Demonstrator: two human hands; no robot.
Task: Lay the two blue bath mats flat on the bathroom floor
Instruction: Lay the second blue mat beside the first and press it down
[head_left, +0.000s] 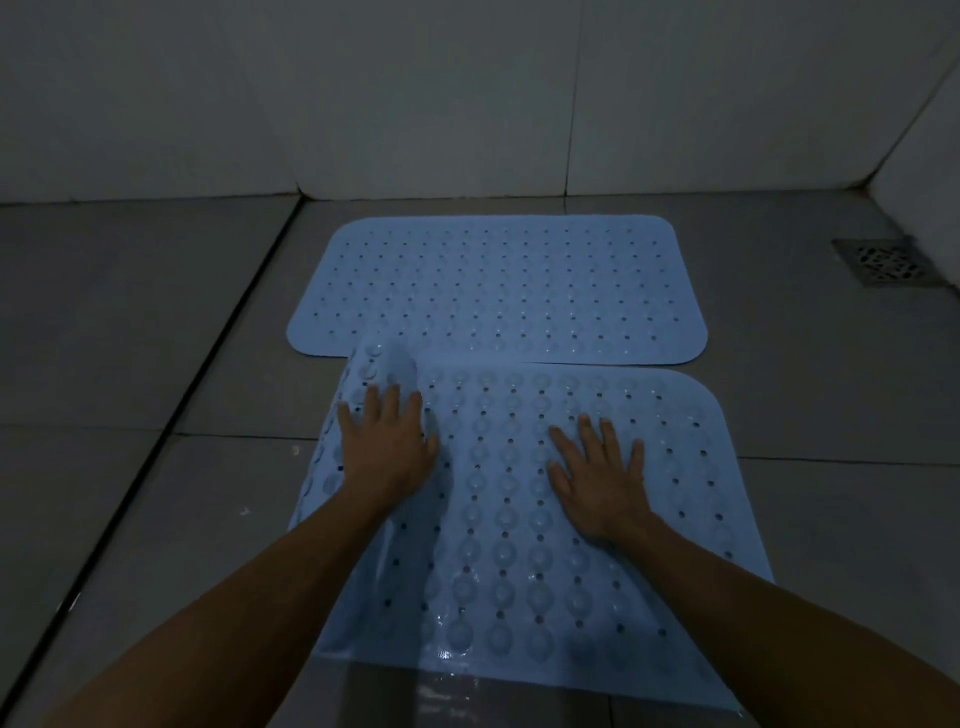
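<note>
far mat (498, 288) flat; both hands, left (387, 447), right (600, 475), pressing near mat (519, 519), its left corner raised.

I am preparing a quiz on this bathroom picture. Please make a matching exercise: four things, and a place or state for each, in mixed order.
Things:
1. far mat
2. near mat
3. floor drain
4. left hand

Places or states:
a. presses the raised left part of a mat
b. lies flat by the wall
c. in the floor at the far right
d. left edge bulges up

Pairs: 1-b, 2-d, 3-c, 4-a
</note>
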